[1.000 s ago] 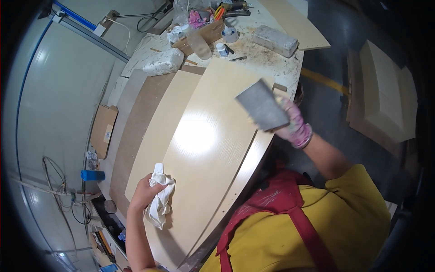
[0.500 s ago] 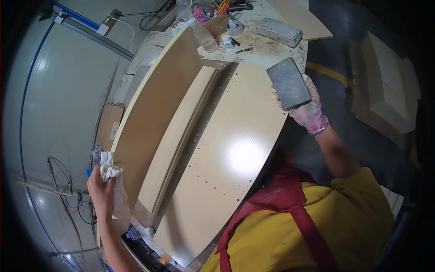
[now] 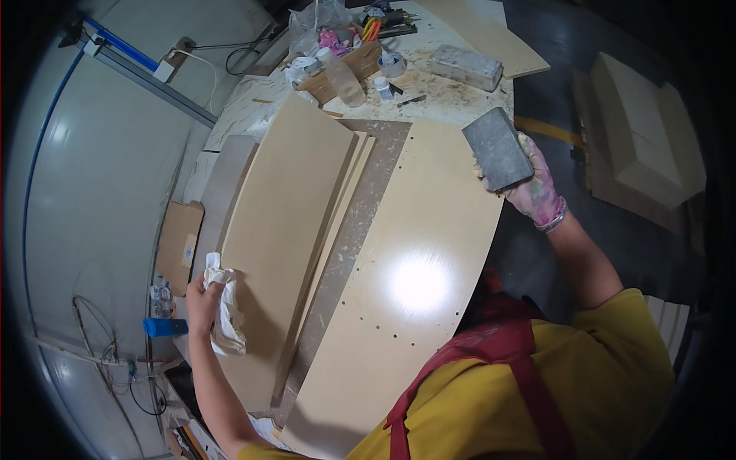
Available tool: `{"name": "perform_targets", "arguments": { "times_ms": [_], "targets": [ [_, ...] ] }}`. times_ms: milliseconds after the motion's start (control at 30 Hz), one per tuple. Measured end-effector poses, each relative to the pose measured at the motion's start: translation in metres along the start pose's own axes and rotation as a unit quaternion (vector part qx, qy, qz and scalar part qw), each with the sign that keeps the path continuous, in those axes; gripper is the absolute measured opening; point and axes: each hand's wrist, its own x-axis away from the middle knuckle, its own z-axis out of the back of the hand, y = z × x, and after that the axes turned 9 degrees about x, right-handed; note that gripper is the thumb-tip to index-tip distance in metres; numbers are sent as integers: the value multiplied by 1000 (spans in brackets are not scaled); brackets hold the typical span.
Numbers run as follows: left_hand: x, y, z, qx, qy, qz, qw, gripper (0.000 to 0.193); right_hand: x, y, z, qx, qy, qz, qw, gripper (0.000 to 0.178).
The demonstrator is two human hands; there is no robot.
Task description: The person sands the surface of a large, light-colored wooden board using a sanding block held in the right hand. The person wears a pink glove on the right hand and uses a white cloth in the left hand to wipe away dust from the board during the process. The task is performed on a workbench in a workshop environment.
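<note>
My bare left hand (image 3: 202, 305) is closed on a crumpled white cloth (image 3: 229, 322), which hangs over the outer edge of a pale wood-coloured panel (image 3: 287, 207). This panel lies on top of other boards on the left of the bench. My right hand (image 3: 541, 192), in a pink-stained glove, holds a flat dark grey sanding block (image 3: 497, 149) with its broad face up. The block is above the far right corner of a second pale panel (image 3: 445, 184), which has several small drilled holes and a bright glare spot.
A worktable (image 3: 429, 107) behind bears a clear bottle (image 3: 342, 79), a small white bottle (image 3: 383, 88), a tape roll (image 3: 392, 64) and a worn grey block (image 3: 466, 67). Cardboard (image 3: 179, 238) and a blue object (image 3: 164, 327) lie left. Large pale boards (image 3: 636, 123) stand at right.
The left panel, tilted up on edge before, now lies down with its pale face up. My left hand and the cloth have moved right; my right hand with the sanding block has shifted slightly right.
</note>
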Motion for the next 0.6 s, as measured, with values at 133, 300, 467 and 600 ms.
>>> {"name": "perform_targets", "arguments": {
  "times_ms": [133, 300, 467, 600],
  "targets": [
    [-58, -56, -9, -21, -14, 3, 1000, 20, 1, -2, 4, 66, -16, 9, 998, 59],
    [-122, -123, -1, -56, -33, 2, 998, 25, -1, 1, 2, 78, -7, 13, 997, 50],
    [-131, -146, -26, -72, 22, -20, 997, 28, 5, 2, -14, 135, 28, 5, 990, 50],
    [-133, -138, -57, -122, 46, -4, 991, 30, 10, -1, -16, 127, 28, 11, 991, 50]
  ]
}}
